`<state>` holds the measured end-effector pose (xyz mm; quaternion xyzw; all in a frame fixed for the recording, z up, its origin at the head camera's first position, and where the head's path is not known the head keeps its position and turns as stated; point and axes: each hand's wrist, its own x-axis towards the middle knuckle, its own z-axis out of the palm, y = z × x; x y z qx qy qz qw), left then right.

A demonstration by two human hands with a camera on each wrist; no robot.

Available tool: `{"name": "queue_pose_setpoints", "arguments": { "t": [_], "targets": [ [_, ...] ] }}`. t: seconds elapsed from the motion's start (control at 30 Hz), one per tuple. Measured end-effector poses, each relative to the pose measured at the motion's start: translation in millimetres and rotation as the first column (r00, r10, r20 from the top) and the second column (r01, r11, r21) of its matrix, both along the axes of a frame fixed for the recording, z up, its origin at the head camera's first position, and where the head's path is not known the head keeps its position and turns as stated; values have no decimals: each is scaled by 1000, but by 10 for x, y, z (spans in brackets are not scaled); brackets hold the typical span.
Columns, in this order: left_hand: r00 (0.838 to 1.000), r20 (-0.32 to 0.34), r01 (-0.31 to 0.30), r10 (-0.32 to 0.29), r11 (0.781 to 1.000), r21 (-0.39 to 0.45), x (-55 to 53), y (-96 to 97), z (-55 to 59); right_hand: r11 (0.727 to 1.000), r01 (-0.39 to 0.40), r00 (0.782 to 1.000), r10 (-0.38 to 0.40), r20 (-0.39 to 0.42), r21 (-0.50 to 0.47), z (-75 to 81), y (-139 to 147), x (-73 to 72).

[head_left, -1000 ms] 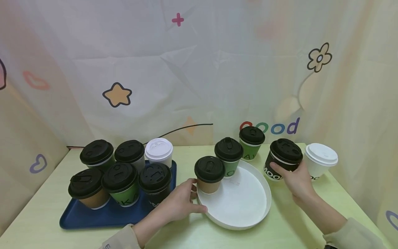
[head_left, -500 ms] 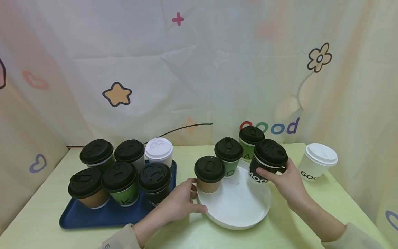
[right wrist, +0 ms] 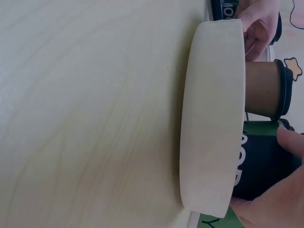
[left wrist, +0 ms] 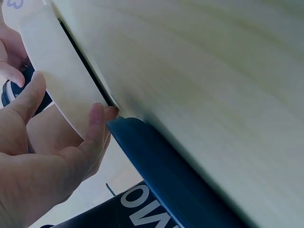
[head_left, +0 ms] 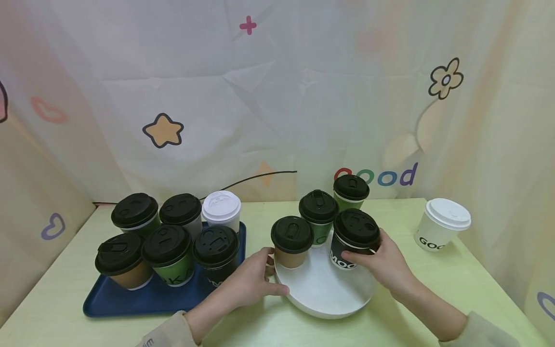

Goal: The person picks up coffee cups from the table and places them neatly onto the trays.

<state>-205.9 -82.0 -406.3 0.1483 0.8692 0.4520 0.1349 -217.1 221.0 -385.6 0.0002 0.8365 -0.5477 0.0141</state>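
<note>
My right hand (head_left: 388, 267) grips a black paper coffee cup (head_left: 342, 250) with a black lid, upright over the right part of a white round tray (head_left: 321, 299). In the right wrist view the lower part of this cup (right wrist: 261, 166) is hidden behind the tray's wall. My left hand (head_left: 253, 279) holds the tray's left side, thumb at the rim; the left wrist view shows its fingertips (left wrist: 97, 114) low on the outer wall. Inside the tray stand a brown cup (head_left: 291, 260) and a green cup (head_left: 320, 232), both black-lidded.
A blue rectangular tray (head_left: 173, 306) on the left carries several lidded cups, including a white-lidded one (head_left: 221, 207). Behind the round tray stands another green cup (head_left: 349, 203). A white cup (head_left: 433, 236) stands at the right. A printed curtain (head_left: 277, 96) closes off the back.
My right hand has carried the black cup leftward from beside the white cup to over the round tray, lowering it there. My left hand has stayed on the tray.
</note>
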Motion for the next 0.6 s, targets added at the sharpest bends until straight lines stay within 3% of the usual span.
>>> {"name": "queue_pose_setpoints", "arguments": {
  "t": [0.27, 0.6],
  "targets": [
    [1000, 9, 0, 0, 1000, 4, 1, 8, 26, 1000, 26, 1000, -26, -16, -8, -40, 0, 0],
    [1000, 2, 0, 0, 1000, 12, 12, 3, 16, 999, 29, 997, -31, -64, -26, -82, 39, -103]
  ]
}}
